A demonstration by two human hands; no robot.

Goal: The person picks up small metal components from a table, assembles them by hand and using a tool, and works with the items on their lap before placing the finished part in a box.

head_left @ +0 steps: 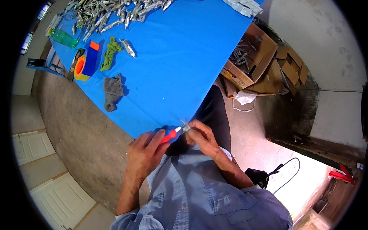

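Note:
My left hand (145, 150) is closed round the red handle of a tool (168, 137) with a pale, narrow tip; its exact kind is not clear. That tip meets a small silvery-grey metal part (185, 127), pinched in the fingers of my right hand (204, 138). Both hands are close together at the near edge of the blue-covered table (165, 84), just in front of my body. Fingers partly hide the part, and its finer shape is blurred.
A grey cloth (112, 92), a green cloth (111, 53) and one metal part (127, 48) lie on the table. Orange and blue tape rolls (80, 67) and a green bottle (64, 38) stand left. Many metal parts (122, 15) are heaped far off. Cardboard boxes (264, 50) sit right.

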